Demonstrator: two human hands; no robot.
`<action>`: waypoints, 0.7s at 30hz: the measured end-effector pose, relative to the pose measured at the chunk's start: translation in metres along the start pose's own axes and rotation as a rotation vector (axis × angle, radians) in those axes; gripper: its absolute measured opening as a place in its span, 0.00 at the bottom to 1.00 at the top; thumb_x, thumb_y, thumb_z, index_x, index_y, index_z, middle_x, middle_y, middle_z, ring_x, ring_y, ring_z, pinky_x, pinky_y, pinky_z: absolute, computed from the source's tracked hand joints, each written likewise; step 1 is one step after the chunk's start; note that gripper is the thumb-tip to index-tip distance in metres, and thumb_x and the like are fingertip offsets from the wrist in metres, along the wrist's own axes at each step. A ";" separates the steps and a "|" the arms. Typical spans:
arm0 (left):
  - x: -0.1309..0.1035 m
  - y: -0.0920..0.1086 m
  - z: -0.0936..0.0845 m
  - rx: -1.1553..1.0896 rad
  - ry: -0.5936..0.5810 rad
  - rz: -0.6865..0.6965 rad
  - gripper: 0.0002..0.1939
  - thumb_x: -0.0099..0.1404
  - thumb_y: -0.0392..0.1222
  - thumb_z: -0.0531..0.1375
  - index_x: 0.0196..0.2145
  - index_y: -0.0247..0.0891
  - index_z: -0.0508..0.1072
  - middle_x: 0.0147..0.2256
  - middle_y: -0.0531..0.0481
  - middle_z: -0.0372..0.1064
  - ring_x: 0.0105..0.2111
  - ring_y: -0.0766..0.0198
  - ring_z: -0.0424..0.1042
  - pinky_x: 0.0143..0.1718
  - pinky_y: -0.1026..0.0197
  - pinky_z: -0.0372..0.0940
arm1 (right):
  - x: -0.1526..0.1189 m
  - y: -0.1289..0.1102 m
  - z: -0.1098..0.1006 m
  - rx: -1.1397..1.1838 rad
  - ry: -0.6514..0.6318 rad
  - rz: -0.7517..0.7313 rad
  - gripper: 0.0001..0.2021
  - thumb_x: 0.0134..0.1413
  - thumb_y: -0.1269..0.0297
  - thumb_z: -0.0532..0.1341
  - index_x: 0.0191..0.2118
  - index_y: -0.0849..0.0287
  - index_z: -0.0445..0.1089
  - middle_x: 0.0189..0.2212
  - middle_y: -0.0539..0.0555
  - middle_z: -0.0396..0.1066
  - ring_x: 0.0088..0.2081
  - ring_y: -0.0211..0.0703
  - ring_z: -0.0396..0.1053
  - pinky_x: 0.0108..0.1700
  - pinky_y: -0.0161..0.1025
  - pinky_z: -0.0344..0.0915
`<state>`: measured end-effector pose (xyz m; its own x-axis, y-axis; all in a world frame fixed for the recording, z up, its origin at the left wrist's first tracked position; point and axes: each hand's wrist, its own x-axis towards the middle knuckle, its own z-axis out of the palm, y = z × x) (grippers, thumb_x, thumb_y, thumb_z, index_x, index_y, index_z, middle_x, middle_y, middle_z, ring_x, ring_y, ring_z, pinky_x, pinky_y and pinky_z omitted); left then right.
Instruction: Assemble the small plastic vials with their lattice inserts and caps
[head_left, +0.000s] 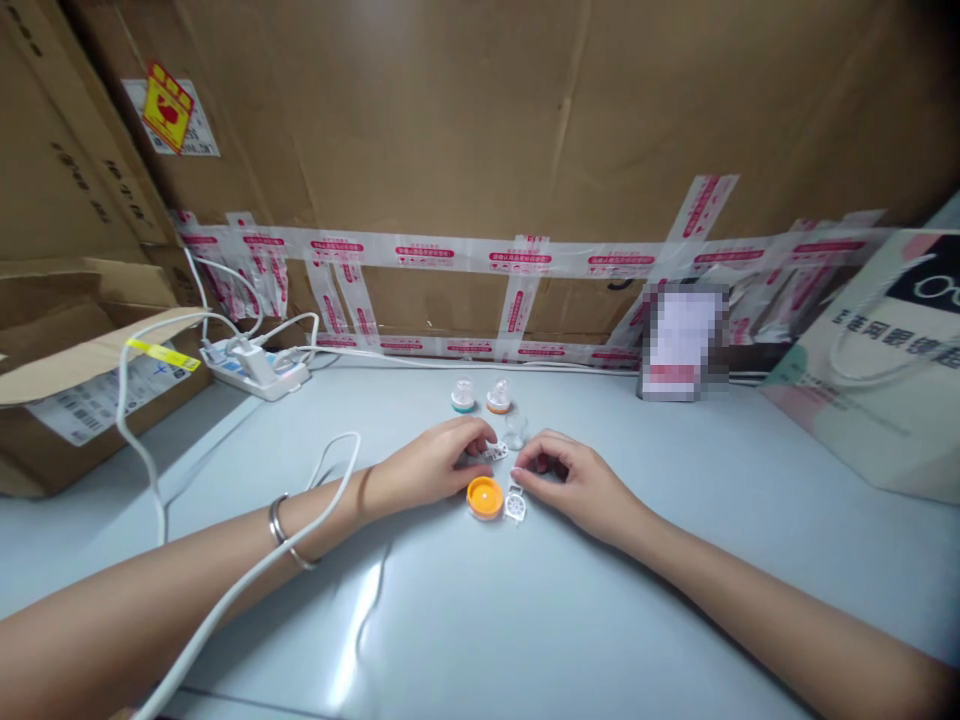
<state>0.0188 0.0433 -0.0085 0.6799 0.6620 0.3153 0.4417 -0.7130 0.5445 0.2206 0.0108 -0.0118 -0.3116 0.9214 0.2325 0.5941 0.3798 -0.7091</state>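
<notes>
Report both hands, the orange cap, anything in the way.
Left hand by white spoked piece; right hand by another, grips unclear. Orange cap on table, recess up. White cable crosses in front of left forearm.

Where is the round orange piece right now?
In the head view, the round orange piece is on the table near the middle, beside the left hand and left of a white plastic piece.

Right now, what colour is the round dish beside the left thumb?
The dish is orange; head view shows it.
</notes>
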 end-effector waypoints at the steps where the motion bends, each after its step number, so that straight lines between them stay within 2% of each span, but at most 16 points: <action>1: 0.003 -0.002 0.002 -0.001 0.005 0.010 0.09 0.59 0.36 0.58 0.40 0.34 0.67 0.34 0.49 0.66 0.34 0.65 0.66 0.36 0.64 0.63 | 0.000 0.000 0.000 0.011 0.006 0.006 0.03 0.49 0.66 0.59 0.28 0.59 0.67 0.27 0.50 0.66 0.30 0.38 0.64 0.33 0.36 0.61; 5: 0.009 -0.011 0.009 -0.014 0.049 0.023 0.03 0.60 0.34 0.56 0.33 0.34 0.69 0.31 0.51 0.64 0.31 0.67 0.65 0.33 0.66 0.62 | -0.002 0.001 0.000 0.069 0.016 0.035 0.04 0.48 0.65 0.59 0.27 0.59 0.66 0.24 0.48 0.65 0.27 0.36 0.62 0.30 0.34 0.59; 9: 0.007 -0.015 0.006 -0.042 0.129 -0.008 0.02 0.61 0.34 0.57 0.31 0.34 0.69 0.28 0.52 0.65 0.27 0.68 0.64 0.30 0.67 0.61 | -0.001 0.001 -0.002 0.230 0.064 0.120 0.07 0.47 0.62 0.60 0.27 0.59 0.63 0.25 0.49 0.67 0.25 0.35 0.62 0.28 0.33 0.60; 12: 0.002 -0.006 -0.001 -0.071 0.219 -0.028 0.03 0.62 0.36 0.56 0.33 0.34 0.68 0.30 0.51 0.67 0.30 0.68 0.66 0.31 0.67 0.61 | -0.001 -0.004 -0.005 0.496 0.089 0.211 0.13 0.44 0.58 0.63 0.26 0.58 0.58 0.27 0.50 0.70 0.24 0.34 0.66 0.29 0.34 0.62; 14: -0.002 0.005 -0.004 -0.096 0.285 -0.013 0.04 0.63 0.37 0.56 0.36 0.34 0.68 0.32 0.50 0.68 0.32 0.68 0.67 0.34 0.66 0.62 | -0.001 -0.009 -0.007 0.619 0.086 0.303 0.16 0.41 0.57 0.66 0.26 0.58 0.57 0.24 0.49 0.71 0.23 0.34 0.68 0.28 0.33 0.62; 17: -0.008 0.020 -0.001 -0.147 0.361 0.118 0.04 0.62 0.35 0.59 0.35 0.34 0.70 0.32 0.49 0.69 0.32 0.68 0.68 0.36 0.65 0.64 | -0.004 -0.016 -0.007 0.744 0.065 0.410 0.17 0.37 0.59 0.69 0.29 0.59 0.61 0.21 0.48 0.72 0.24 0.35 0.71 0.28 0.30 0.64; 21: -0.013 0.027 0.008 -0.113 0.397 0.221 0.05 0.61 0.32 0.59 0.36 0.33 0.72 0.31 0.48 0.69 0.31 0.68 0.69 0.35 0.66 0.65 | -0.009 -0.018 -0.002 0.924 0.022 0.481 0.18 0.36 0.61 0.70 0.36 0.60 0.68 0.23 0.49 0.74 0.26 0.35 0.73 0.34 0.32 0.69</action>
<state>0.0266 0.0138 -0.0040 0.4642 0.5498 0.6945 0.2298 -0.8320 0.5050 0.2144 -0.0044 0.0002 -0.1729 0.9636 -0.2039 -0.1505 -0.2305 -0.9614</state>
